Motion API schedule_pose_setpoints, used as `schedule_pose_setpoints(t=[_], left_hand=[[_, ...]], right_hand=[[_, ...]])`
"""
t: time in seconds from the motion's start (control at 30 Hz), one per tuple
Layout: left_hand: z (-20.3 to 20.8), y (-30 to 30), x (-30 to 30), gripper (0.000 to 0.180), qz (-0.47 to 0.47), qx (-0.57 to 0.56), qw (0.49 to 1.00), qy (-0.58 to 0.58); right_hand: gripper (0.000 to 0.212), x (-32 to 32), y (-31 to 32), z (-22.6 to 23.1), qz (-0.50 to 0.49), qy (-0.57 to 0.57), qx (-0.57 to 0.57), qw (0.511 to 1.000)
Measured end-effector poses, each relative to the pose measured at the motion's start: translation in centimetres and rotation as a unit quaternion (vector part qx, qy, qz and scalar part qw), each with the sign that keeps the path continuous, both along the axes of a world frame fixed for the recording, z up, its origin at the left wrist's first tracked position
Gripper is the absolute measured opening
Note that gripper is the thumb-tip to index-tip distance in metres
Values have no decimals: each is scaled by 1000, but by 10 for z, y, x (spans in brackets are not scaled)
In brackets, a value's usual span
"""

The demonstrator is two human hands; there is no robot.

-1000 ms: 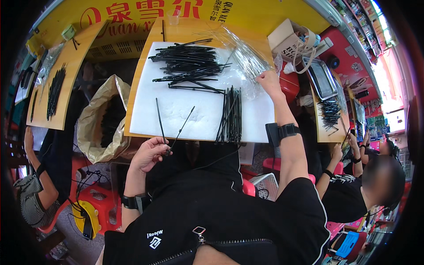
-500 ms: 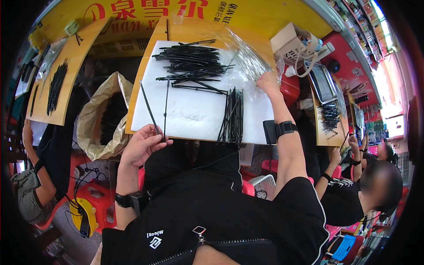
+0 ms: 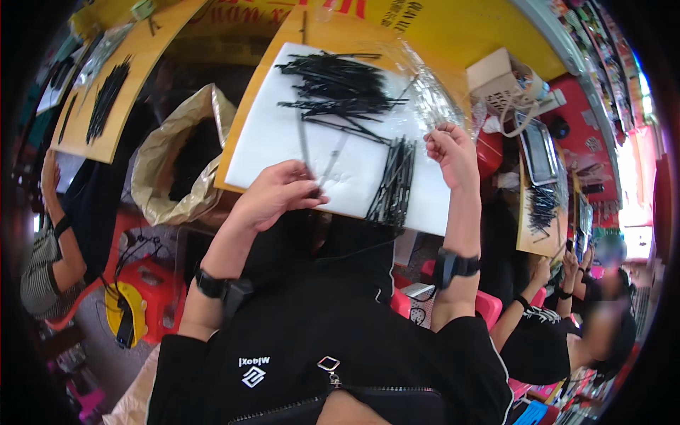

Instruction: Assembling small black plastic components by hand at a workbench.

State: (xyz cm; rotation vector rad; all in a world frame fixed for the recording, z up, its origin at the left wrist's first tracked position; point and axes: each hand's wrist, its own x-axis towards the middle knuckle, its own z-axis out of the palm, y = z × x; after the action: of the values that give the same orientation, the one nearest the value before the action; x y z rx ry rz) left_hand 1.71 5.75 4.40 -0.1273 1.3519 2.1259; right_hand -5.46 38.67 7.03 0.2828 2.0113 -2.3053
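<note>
Left fingers [image 3: 301,190] pinch black rods [image 3: 303,138] over white sheet's [image 3: 265,145] near edge; right fingers' [image 3: 444,142] unclear.

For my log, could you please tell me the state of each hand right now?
Left hand: closed on thin dark strips, blurred.
Right hand: fingers curled by the clear plastic; what they hold, if anything, cannot be told.

Thin black sticks [image 3: 340,83], loosely heaped
</note>
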Motion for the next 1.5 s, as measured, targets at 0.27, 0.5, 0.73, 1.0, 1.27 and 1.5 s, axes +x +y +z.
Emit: schedule_pose_setpoints(t=[0.27,0.5,0.73,1.0,1.27,1.5], left_hand=[[11,25,-9,18,-108,7,994,16],[6,25,-5,14,-115,116,984,-72],[5,24,-2,16,-116,138,982,-53],[4,22,1,17,-117,162,978,-52],[5,20,3,22,-106,176,977,-49],[2,20,5,22,-106,199,973,-56]], right_hand=[[5,61,-94,-25,60,-10,-204,977],[3,79,-101,-31,93,-36,-226,969],[7,81,-101,-35,108,-111,-209,966],[6,81,-99,-37,123,-129,-238,955],[8,82,-100,-36,135,-136,-256,947],[8,84,-101,-34,120,-122,-269,948]])
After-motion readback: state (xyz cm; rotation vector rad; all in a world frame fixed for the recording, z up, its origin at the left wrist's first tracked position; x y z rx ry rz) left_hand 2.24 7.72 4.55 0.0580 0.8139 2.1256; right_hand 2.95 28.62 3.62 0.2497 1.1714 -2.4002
